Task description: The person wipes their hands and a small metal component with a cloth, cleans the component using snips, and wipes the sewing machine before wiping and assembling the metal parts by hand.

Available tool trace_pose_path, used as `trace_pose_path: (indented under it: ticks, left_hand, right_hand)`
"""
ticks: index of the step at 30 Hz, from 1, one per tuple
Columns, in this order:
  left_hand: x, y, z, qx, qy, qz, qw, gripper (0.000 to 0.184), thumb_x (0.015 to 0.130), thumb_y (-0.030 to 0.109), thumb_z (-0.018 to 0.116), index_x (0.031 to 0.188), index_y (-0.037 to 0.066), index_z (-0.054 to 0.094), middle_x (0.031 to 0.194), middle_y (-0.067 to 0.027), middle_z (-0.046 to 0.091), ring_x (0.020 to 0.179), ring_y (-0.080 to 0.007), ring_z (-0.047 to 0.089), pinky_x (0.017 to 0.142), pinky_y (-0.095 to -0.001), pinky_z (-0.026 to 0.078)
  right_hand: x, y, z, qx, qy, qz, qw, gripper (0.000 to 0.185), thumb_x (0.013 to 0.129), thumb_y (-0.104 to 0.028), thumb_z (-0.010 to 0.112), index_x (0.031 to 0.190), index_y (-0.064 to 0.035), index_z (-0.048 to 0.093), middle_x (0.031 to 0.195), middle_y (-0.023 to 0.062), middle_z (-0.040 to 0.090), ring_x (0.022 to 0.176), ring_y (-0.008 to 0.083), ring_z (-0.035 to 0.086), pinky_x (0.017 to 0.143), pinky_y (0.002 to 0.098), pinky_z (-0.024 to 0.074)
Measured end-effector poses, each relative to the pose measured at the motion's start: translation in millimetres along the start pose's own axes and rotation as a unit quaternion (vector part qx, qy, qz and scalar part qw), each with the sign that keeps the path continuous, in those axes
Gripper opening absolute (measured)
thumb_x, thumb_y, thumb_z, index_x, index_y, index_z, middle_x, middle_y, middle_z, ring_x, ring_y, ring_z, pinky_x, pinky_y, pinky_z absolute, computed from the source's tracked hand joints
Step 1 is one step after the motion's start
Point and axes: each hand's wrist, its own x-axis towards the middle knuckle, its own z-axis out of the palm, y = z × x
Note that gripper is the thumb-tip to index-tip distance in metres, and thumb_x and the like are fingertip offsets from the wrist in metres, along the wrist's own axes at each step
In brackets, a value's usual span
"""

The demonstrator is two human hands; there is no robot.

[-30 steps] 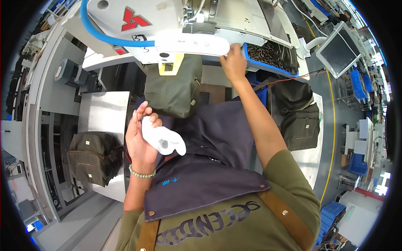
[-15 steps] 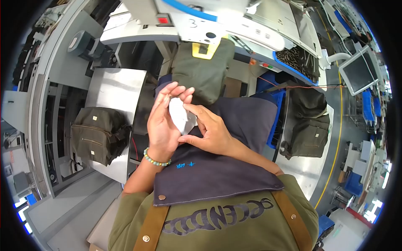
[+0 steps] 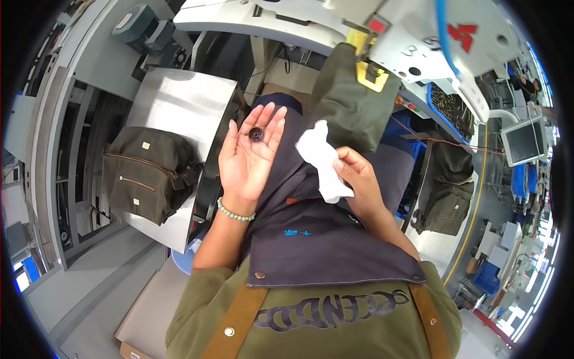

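My left hand [image 3: 248, 158] is held palm up with its fingers stretched out. On the fingers lies a small dark round bobbin case [image 3: 256, 134] with a hole in its middle; its exact kind is hard to make out. A crumpled white cloth [image 3: 321, 160] hangs from my right hand [image 3: 360, 179], pinched between thumb and fingers. The two hands are apart, above my lap. Just beyond the cloth, a dark green canvas bag [image 3: 347, 90] hangs at the sewing machine [image 3: 412, 51], under its yellow fitting [image 3: 372, 78].
To the left, a dark green bag [image 3: 152, 170] rests on a metal table [image 3: 179, 90]. Another dark bag [image 3: 445, 206] is on the right-hand surface. A blue tray [image 3: 445, 105] of dark pieces and a screen [image 3: 523, 142] stand at the far right.
My right hand has moved right, away from the left, carrying the white cloth. The bobbin case now shows on my left hand, which has spread flatter. The whole view has shifted.
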Motion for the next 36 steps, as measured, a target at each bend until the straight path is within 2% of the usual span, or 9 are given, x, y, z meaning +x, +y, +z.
trace_pose_path:
  ticks: [2,4,9,12,19,23,29,31,36]
  left_hand:
    - [-1.5,12.7,-2.1,0.003,0.011,0.008,1.000,0.058,0.109,0.038,0.036,0.137,-0.012,0.044,0.149,-0.0294,0.041,0.145,-0.0449,0.031,0.121,-0.0510,0.031]
    - [-2.9,20.6,-3.0,0.038,0.009,0.019,0.999,0.061,0.109,0.041,0.033,0.139,-0.012,0.043,0.153,-0.0298,0.036,0.146,-0.0450,0.029,0.122,-0.0521,0.027]
    - [-7.7,33.7,-14.3,0.122,0.023,0.037,0.992,0.063,0.108,0.044,0.031,0.143,-0.008,0.042,0.156,-0.0246,0.036,0.147,-0.0364,0.032,0.122,-0.0472,0.025]
    - [-9.3,36.6,-19.8,0.075,0.046,0.018,0.996,0.063,0.108,0.044,0.031,0.143,-0.008,0.041,0.155,-0.0236,0.038,0.147,-0.0332,0.033,0.122,-0.0465,0.025]
    - [-8.0,50.2,-29.9,0.068,0.042,0.042,0.996,0.056,0.109,0.039,0.035,0.140,-0.007,0.046,0.153,-0.0243,0.040,0.145,-0.0322,0.036,0.121,-0.0470,0.028]
    - [-7.5,57.9,-31.6,0.114,0.049,0.053,0.991,0.054,0.108,0.037,0.037,0.139,-0.007,0.048,0.153,-0.0243,0.041,0.144,-0.0325,0.037,0.121,-0.0472,0.028]
    - [-11.4,65.1,-29.7,0.044,0.037,0.033,0.998,0.061,0.108,0.043,0.036,0.142,-0.007,0.044,0.155,-0.0239,0.037,0.146,-0.0333,0.033,0.123,-0.0475,0.024]
    - [-13.0,66.9,-29.9,-0.017,0.026,0.010,0.999,0.067,0.107,0.048,0.034,0.143,-0.008,0.041,0.158,-0.0229,0.033,0.148,-0.0333,0.029,0.124,-0.0479,0.020]
    - [-16.3,67.1,-32.9,-0.054,0.022,-0.004,0.998,0.070,0.106,0.049,0.034,0.146,-0.009,0.036,0.162,-0.0218,0.026,0.150,-0.0334,0.025,0.124,-0.0485,0.017]
  right_hand:
    - [15.0,7.8,7.2,-0.019,-0.024,0.034,0.999,0.015,0.102,-0.018,0.057,0.110,-0.0054,0.060,0.086,-0.0033,0.061,0.071,0.0035,0.055,0.066,0.0214,0.0458]
    - [27.5,6.0,36.0,0.094,0.010,0.100,0.990,0.019,0.102,-0.020,0.056,0.115,-0.0062,0.059,0.084,-0.0047,0.060,0.066,0.0030,0.051,0.064,0.0217,0.0447]
    - [62.8,37.5,33.5,0.317,-0.131,0.125,0.931,0.033,0.102,-0.022,0.048,0.128,-0.0035,0.056,0.105,0.0083,0.061,0.089,0.0176,0.057,0.076,0.0316,0.0499]
    - [70.6,41.5,41.6,0.320,-0.095,0.144,0.931,0.028,0.096,-0.016,0.054,0.120,-0.0016,0.056,0.096,0.0065,0.055,0.077,0.0154,0.050,0.067,0.0291,0.0479]
    - [82.3,64.3,34.4,0.179,-0.002,0.161,0.970,0.039,0.100,-0.023,0.052,0.132,-0.0006,0.052,0.104,0.0077,0.062,0.088,0.0154,0.059,0.081,0.0301,0.0503]
    - [85.0,67.3,31.9,0.182,-0.037,0.145,0.972,0.042,0.102,-0.023,0.051,0.138,-0.0009,0.049,0.107,0.0077,0.064,0.094,0.0154,0.062,0.085,0.0313,0.0500]
    - [82.0,51.9,60.3,0.073,0.022,0.047,0.996,0.040,0.104,-0.023,0.050,0.138,-0.0017,0.051,0.112,0.0070,0.066,0.100,0.0149,0.064,0.088,0.0296,0.0507]
    - [81.7,54.4,62.2,0.012,0.010,0.001,1.000,0.039,0.101,-0.017,0.061,0.136,-0.0016,0.054,0.111,0.0030,0.067,0.091,0.0078,0.065,0.077,0.0229,0.0527]
    - [80.6,49.1,74.3,-0.178,-0.045,-0.102,0.978,0.050,0.091,-0.007,0.073,0.137,-0.0005,0.055,0.113,0.0077,0.071,0.087,0.0079,0.067,0.075,0.0224,0.0532]
